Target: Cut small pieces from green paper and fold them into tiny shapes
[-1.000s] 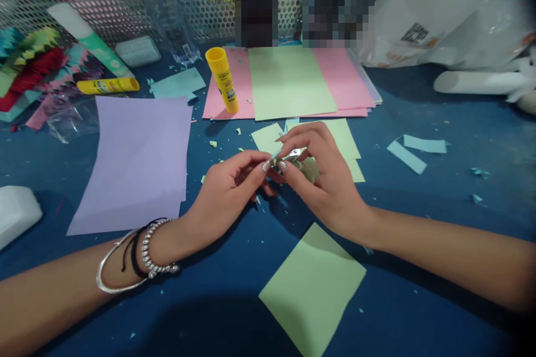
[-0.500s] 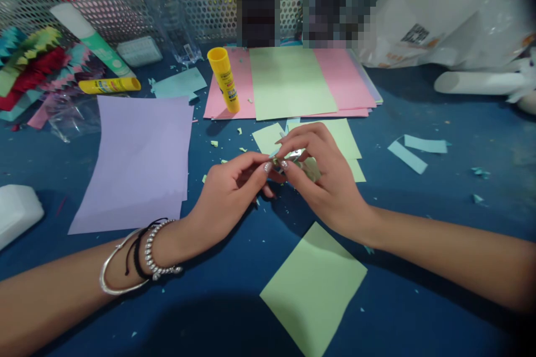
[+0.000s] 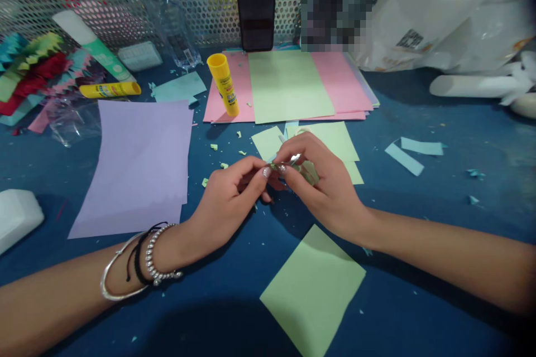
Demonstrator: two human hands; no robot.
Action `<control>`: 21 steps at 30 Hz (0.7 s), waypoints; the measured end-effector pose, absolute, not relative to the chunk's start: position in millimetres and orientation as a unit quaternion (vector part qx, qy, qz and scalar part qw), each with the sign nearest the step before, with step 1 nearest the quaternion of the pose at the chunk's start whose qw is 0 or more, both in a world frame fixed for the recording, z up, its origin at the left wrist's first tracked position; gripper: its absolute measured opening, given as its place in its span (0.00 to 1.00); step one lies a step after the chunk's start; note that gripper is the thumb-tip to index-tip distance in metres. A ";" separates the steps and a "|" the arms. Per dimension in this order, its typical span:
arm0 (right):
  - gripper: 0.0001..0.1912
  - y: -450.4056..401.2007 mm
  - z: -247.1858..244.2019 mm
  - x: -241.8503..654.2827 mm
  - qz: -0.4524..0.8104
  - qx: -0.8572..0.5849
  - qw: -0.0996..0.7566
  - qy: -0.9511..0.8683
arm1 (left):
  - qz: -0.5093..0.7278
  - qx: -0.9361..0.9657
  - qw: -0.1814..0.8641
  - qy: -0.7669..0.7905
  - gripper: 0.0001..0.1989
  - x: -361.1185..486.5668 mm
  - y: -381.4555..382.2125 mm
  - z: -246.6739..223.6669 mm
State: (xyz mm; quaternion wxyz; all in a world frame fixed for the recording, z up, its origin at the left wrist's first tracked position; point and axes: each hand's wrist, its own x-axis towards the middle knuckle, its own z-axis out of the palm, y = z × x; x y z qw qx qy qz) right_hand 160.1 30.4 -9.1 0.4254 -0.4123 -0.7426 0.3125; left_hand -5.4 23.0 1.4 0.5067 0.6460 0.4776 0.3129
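My left hand and my right hand meet near the middle of the view. Their fingertips pinch a small green paper piece between them, mostly hidden by the fingers. A shiny metal object, perhaps scissors, shows among my right hand's fingers; its full shape is hidden. Green paper sheets lie behind my right hand. Nearer to me, a green paper square lies flat, turned cornerwise.
A purple sheet lies left. An upright yellow glue stick stands beside pink and green sheets. Blue strips lie right, a white plastic bag behind. A phone leans against the mesh.
My fingertips have moved slightly down, and my right hand's fingers have curled in more. The view has shifted a little. Both hands keep their pinch on the small piece.
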 end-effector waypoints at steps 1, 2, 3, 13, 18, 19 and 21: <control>0.10 30.4 -8.9 160.1 0.314 -0.411 0.424 -0.743 | 0.313 0.644 0.510 0.477 0.10 -5.3 23.3 1.5; 0.10 30.3 -8.7 160.2 0.314 -0.410 0.424 -0.744 | 0.313 0.641 0.515 0.476 0.10 -5.2 23.6 1.7; 0.10 30.4 -8.4 160.2 0.312 -0.409 0.426 -0.745 | 0.313 0.637 0.520 0.474 0.09 -5.1 23.9 1.9; 0.12 31.4 -5.4 161.8 0.318 -0.379 0.425 -0.758 | 0.322 0.605 0.558 0.467 0.10 -5.8 26.7 5.3; 0.10 31.0 -4.0 162.3 0.333 -0.378 0.412 -0.760 | 0.324 0.605 0.563 0.461 0.10 -6.2 26.9 6.1; 0.09 31.3 -4.3 162.1 0.335 -0.379 0.411 -0.758 | 0.322 0.605 0.564 0.461 0.10 -6.1 26.8 6.2; 0.09 32.2 -5.4 161.5 0.341 -0.384 0.410 -0.753 | 0.319 0.603 0.565 0.464 0.10 -5.6 26.7 6.3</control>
